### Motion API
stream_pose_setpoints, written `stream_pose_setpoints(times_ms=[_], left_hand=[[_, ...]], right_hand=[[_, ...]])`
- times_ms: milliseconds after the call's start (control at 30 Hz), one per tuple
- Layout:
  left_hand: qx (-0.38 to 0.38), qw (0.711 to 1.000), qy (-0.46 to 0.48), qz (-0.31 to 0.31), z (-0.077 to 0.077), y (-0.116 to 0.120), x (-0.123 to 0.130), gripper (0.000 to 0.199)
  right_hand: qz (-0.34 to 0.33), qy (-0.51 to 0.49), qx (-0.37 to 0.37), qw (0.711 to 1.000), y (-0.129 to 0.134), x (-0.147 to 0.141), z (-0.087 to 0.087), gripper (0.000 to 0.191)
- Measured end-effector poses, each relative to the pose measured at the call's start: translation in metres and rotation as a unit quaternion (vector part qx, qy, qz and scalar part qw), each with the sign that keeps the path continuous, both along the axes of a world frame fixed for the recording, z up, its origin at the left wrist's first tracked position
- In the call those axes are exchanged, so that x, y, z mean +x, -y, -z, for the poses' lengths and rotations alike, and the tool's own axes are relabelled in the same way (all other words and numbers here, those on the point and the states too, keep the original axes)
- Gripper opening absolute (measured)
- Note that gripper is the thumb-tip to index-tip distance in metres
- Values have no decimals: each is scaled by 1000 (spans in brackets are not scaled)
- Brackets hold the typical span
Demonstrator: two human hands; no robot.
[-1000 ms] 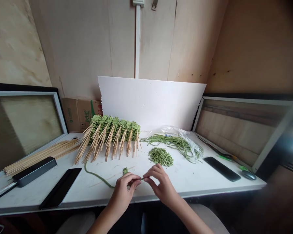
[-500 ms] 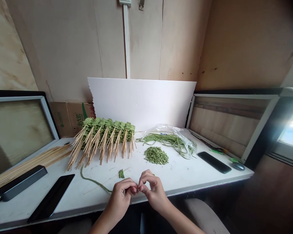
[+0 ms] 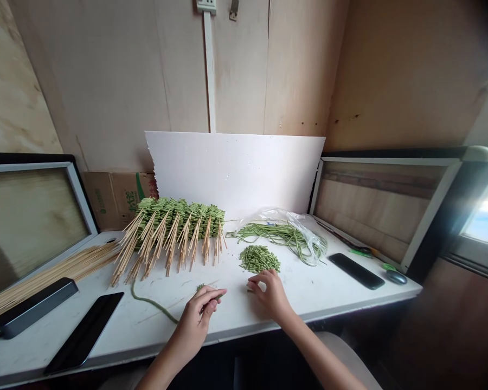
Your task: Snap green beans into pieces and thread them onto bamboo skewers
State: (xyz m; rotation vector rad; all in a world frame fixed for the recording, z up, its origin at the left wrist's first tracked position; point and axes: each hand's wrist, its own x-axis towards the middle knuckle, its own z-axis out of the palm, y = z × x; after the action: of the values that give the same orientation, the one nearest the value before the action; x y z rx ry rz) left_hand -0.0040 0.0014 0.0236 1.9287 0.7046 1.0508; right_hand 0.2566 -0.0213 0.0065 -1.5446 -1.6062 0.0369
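My left hand (image 3: 198, 311) is closed around a long green bean (image 3: 156, 304), which trails off to the left across the table; a short green end shows at the fingertips. My right hand (image 3: 270, 295) is pinched, apart from the left, with a short bean piece (image 3: 249, 291) at its fingertips, low over the table. Just beyond it lies a heap of short bean pieces (image 3: 260, 258). A small row of cut pieces (image 3: 200, 287) is mostly hidden behind my left fingers.
Skewered beans (image 3: 179, 216) are stacked at the back left, sticks pointing forward. Bare skewers (image 3: 77, 265), a black box-shaped object (image 3: 36, 306) and a dark tablet-like slab (image 3: 85, 331) lie left. Long beans (image 3: 274, 233) in a plastic bag, a phone (image 3: 357, 271) and a mouse (image 3: 396, 277) lie right.
My hands were together at the fingertips and are now apart. The right has moved right and forward, close to the heap; the left has shifted slightly left, covering more of the small row.
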Motion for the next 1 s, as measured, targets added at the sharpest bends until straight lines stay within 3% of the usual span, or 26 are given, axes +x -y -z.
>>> stream_pose_setpoints(times_ms=[167,333,433,600,867,1000], left_hand=[[-38,999,0,-36,8,-3,1,35],[-28,996,-15,-79,5,-4,1,29],[-31,996,-15,-85,5,-3,2,28],[-36,998,-13,-59,6,1,3,28],[35,995,-63,-65,-3,1,0,17],[70,993,-66,-61,-6,5,1,15]], right_hand=[[18,28,-11,999,-1,3,13,22],[2,24,-7,1000,1,0,6,32],[-53,-8,0,999,8,-10,-8,38],[-230,-126,-39,964,25,-37,-28,35],[-221,-125,-1,967,31,-45,-35,23],[-250,-97,9,963,34,-49,-39,18]])
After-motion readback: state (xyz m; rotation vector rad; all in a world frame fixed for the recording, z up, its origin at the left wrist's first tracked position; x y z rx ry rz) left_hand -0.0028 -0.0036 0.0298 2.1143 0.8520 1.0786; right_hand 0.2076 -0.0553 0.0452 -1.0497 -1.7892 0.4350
